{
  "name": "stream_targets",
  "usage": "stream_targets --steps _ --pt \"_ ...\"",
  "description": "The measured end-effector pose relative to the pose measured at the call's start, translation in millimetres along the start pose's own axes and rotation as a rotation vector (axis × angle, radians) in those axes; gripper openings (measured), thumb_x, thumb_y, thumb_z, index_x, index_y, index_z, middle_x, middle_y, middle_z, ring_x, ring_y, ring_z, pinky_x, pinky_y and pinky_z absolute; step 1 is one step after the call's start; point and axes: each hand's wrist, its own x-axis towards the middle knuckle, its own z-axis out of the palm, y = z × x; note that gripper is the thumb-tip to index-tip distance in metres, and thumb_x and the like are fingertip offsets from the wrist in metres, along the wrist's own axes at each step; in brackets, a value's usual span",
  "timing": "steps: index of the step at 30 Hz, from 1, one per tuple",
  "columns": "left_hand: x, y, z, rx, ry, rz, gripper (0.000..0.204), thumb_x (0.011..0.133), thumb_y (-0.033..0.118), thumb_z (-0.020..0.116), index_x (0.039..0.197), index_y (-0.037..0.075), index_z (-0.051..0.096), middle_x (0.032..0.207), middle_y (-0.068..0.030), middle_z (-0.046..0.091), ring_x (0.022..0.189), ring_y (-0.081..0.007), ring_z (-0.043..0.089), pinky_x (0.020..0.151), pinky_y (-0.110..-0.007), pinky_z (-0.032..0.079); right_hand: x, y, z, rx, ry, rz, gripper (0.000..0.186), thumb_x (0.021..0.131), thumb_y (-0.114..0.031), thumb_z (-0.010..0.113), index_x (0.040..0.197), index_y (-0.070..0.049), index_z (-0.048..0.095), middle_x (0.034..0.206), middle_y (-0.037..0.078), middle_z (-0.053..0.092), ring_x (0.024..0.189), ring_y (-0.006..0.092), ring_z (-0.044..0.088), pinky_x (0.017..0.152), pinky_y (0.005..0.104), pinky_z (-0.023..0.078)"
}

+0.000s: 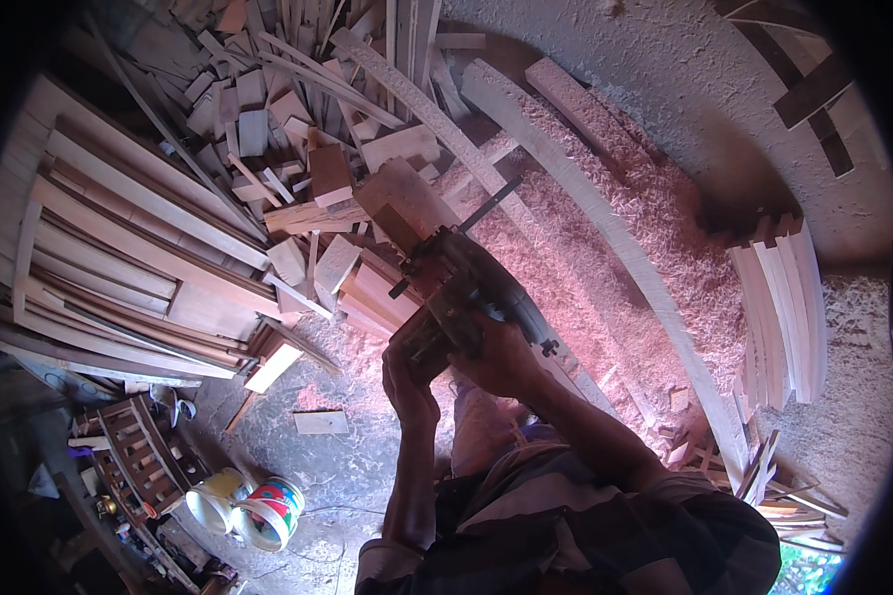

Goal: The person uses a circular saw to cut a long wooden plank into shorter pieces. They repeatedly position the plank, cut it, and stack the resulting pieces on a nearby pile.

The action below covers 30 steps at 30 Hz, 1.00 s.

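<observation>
A dark hand-held power tool (456,283) is between my two hands, just in front of my body. Its kind is hard to make out; a thin rod sticks out at its far right, and a small knob shows near its right end. My right hand (496,357) is closed round its grip. My left hand (412,387) is closed on the near left end of the tool. A wooden block (407,193) lies right beyond it. Under and past the tool runs a long board (566,372), partly covered by it. The tool hides its own underside.
Offcuts (253,134) are heaped at the far left, beside stacked wooden frames (139,223). Pink shavings (605,258) cover the ground around a long curved board (605,228). Curved slats (789,317) stand at the right wall. Two buckets (268,511) and a cable (342,511) are at the near left.
</observation>
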Motion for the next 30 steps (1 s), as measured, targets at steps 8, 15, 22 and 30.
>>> stream_targets --steps 8,15,22,30 --pt "14.0 5.4 1.5 -0.018 0.003 -0.024 0.043 0.109 0.04 0.041 0.125 0.004 0.058 0.118 -0.0118 0.062 0.11 -0.0205 0.064 0.091 -0.036 0.057 14.9 -5.0 3.3 0.015 -0.009 -0.001 0.061 0.075 -0.022 0.081 0.127 0.0 0.06 0.1 0.027 0.07 0.097 0.0448 0.069 0.085 0.0489 0.057" --pt "27.1 7.1 0.9 0.002 -0.008 -0.011 0.048 0.108 0.043 0.041 0.128 0.003 0.057 0.121 -0.0132 0.062 0.112 -0.0225 0.064 0.093 -0.035 0.056 30.7 -7.0 7.9 0.001 -0.009 -0.01 0.057 0.076 -0.021 0.081 0.125 -0.002 0.061 0.101 0.026 0.07 0.097 0.0452 0.068 0.085 0.0498 0.056" --pt "50.6 12.3 -7.2 -0.04 0.016 -0.071 0.053 0.107 0.047 0.042 0.133 0.003 0.054 0.129 -0.015 0.061 0.118 -0.0245 0.063 0.097 -0.038 0.055 55.3 -13.0 16.9 0.032 -0.015 -0.028 0.053 0.076 -0.02 0.08 0.122 -0.003 0.062 0.099 0.026 0.07 0.096 0.0447 0.069 0.085 0.0493 0.057" --pt "103.4 35.9 -5.7 -0.062 0.051 0.011 0.059 0.106 0.047 0.044 0.142 0.0 0.047 0.139 -0.0174 0.056 0.127 -0.029 0.057 0.108 -0.043 0.047 105.5 -31.9 32.0 0.055 0.026 -0.145 0.047 0.077 -0.02 0.077 0.119 -0.003 0.063 0.098 0.027 0.07 0.093 0.0444 0.069 0.082 0.0487 0.058"
